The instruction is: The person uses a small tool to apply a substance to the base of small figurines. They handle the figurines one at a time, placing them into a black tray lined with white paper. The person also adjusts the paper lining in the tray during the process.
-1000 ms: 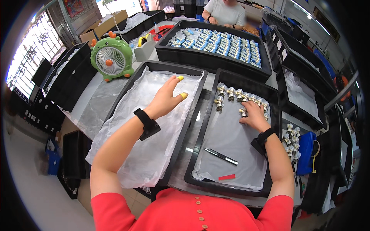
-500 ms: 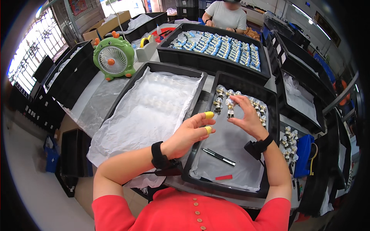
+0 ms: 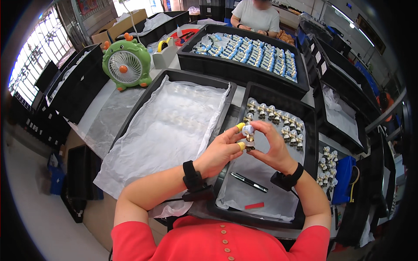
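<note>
"Any writing to read?"
"White labels [image 3: 323, 67] on a black bin [image 3: 330, 76] at far right, print too small to make out."
"And the hands?"
"Left hand [image 3: 220, 150], yellow-capped fingertips, and right hand [image 3: 275, 150], thumb and fingers curved wide, together pinch one figurine [image 3: 248, 136] above the right tray [image 3: 311, 145]."
"What's around?"
"More figurines [image 3: 278, 115] in rows far in that tray; nearer, a pen [image 3: 249, 182] and red strip [image 3: 254, 205]; far left, a green fan [image 3: 126, 67]."
</note>
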`<state>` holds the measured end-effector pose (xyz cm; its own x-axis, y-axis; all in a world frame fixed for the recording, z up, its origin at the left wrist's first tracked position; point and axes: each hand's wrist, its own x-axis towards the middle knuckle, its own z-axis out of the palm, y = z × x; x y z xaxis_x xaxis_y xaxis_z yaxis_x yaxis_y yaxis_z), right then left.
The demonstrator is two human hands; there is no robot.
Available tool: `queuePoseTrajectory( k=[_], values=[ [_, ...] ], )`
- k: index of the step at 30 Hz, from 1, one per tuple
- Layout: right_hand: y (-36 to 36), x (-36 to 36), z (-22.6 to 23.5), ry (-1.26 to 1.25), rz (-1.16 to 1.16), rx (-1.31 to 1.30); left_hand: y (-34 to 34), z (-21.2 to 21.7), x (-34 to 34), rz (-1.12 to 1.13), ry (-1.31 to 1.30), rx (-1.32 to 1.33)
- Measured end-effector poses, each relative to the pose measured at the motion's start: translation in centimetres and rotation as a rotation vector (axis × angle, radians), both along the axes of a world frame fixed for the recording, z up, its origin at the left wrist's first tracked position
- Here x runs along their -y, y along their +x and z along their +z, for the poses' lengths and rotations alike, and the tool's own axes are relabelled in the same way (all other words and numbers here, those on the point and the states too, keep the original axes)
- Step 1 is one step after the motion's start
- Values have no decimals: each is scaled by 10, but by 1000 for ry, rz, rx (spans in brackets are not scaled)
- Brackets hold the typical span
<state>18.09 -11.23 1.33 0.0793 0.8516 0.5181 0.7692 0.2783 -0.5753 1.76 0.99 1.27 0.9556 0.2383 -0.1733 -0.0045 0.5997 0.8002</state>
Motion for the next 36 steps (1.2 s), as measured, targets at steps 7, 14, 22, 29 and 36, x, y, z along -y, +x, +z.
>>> queuePoseTrajectory(
  k=[7, 14, 22, 29, 36],
  values=[
    [-4, -1, -8, 15, -2, -31, 0, -3, -2, -8, 17, -3],
    [-4, -4, -9, 44, 2, 8, 0, -6, -5, 2, -16, -24],
    [-4, -4, -12, 59, 6, 3, -1, -8, -5, 25, -15, -44],
    [-4, -3, -12, 63, -8, 29, 0, -5, -4, 48, -28, -89],
    [-4, -3, -12, 53, -7, 31, -1, -5, -4, 49, -19, -93]
  ],
)
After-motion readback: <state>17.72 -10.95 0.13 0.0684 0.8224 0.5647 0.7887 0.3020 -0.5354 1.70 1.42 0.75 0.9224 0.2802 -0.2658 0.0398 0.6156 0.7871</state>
